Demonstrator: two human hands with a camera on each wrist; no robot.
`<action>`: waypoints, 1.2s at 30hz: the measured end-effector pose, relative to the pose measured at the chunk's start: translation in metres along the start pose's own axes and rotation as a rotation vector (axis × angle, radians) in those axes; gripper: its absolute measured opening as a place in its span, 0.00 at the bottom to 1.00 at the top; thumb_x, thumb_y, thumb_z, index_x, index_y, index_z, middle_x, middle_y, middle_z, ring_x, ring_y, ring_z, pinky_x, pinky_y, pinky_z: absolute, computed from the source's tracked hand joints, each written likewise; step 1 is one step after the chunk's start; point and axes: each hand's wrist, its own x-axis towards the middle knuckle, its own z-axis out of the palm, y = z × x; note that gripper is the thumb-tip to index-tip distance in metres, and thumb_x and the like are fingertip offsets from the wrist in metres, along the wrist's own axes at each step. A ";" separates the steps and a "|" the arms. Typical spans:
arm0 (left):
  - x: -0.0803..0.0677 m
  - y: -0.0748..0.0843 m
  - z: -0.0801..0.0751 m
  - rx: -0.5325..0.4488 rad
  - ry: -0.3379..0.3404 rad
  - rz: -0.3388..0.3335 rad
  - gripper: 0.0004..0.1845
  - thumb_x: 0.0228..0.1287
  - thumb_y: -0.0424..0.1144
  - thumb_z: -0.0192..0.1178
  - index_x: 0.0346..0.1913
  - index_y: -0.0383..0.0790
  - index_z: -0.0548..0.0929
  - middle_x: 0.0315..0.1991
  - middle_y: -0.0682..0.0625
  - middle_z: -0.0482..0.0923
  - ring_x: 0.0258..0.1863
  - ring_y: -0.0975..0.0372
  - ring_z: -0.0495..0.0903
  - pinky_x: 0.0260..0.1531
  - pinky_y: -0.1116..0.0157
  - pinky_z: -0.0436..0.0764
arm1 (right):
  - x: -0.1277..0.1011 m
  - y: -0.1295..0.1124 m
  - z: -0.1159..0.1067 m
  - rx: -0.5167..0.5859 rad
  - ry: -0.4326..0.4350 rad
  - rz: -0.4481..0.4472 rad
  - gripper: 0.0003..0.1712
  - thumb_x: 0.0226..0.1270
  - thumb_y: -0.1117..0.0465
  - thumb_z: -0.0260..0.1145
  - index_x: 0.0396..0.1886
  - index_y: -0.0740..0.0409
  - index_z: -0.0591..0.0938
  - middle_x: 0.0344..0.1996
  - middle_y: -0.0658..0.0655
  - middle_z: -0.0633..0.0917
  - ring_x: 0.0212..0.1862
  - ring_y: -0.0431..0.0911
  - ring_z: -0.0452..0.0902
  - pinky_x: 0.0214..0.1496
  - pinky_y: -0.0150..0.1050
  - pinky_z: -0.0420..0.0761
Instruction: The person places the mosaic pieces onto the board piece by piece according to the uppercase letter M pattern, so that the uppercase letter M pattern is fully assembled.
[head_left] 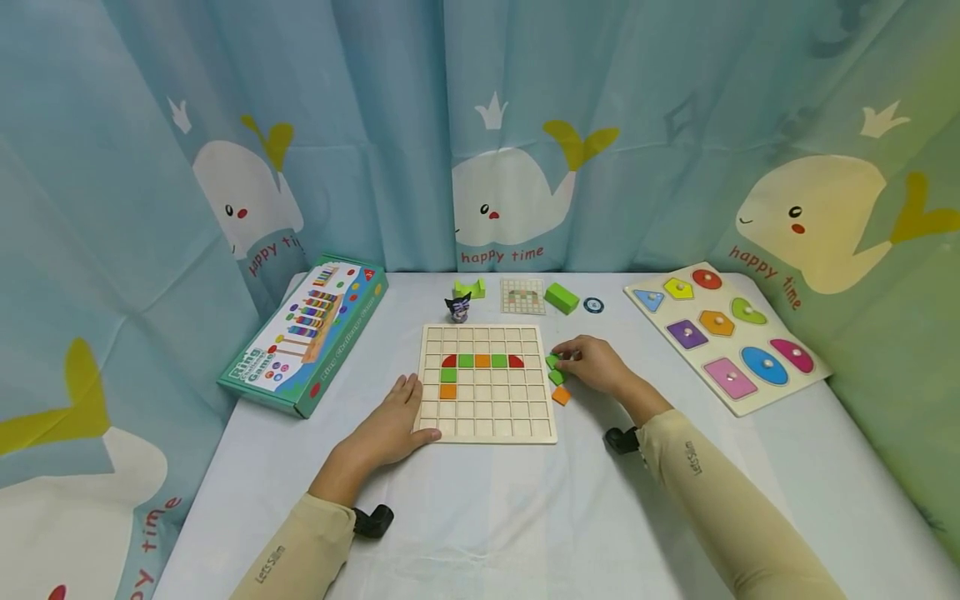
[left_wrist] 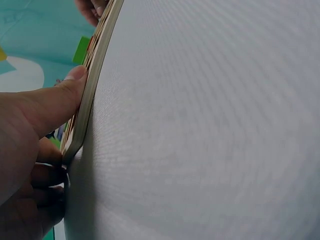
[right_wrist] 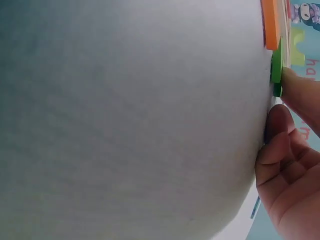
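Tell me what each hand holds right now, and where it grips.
The right hand pinches a small green tile by its edge beside the wooden grid board; the left hand steadies that board's near-left corner.

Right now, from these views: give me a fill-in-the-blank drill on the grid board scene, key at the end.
1. The left hand rests on the grid board's ____ edge.
2. The right hand touches a ____ tile beside the board.
3. The loose tile nearest the person is ____.
Missing: left; green; orange
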 end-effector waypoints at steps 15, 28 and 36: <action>0.000 0.000 -0.001 0.004 -0.003 0.009 0.51 0.69 0.57 0.62 0.76 0.23 0.52 0.79 0.33 0.44 0.79 0.45 0.42 0.75 0.52 0.52 | 0.001 -0.005 0.001 0.099 0.012 0.067 0.09 0.66 0.65 0.71 0.44 0.59 0.83 0.41 0.57 0.85 0.42 0.50 0.79 0.43 0.43 0.80; 0.000 0.000 -0.002 -0.002 -0.002 0.006 0.51 0.68 0.57 0.62 0.76 0.23 0.52 0.79 0.33 0.45 0.79 0.45 0.41 0.75 0.51 0.51 | -0.004 -0.005 -0.004 0.113 0.058 0.023 0.03 0.69 0.66 0.68 0.41 0.59 0.85 0.37 0.56 0.86 0.39 0.49 0.79 0.44 0.44 0.78; -0.001 0.001 -0.002 -0.001 0.001 0.000 0.51 0.68 0.57 0.63 0.76 0.23 0.51 0.79 0.33 0.45 0.79 0.45 0.41 0.75 0.51 0.52 | -0.005 -0.014 -0.003 0.158 0.085 0.032 0.04 0.69 0.65 0.69 0.41 0.59 0.85 0.37 0.56 0.86 0.40 0.50 0.78 0.42 0.42 0.79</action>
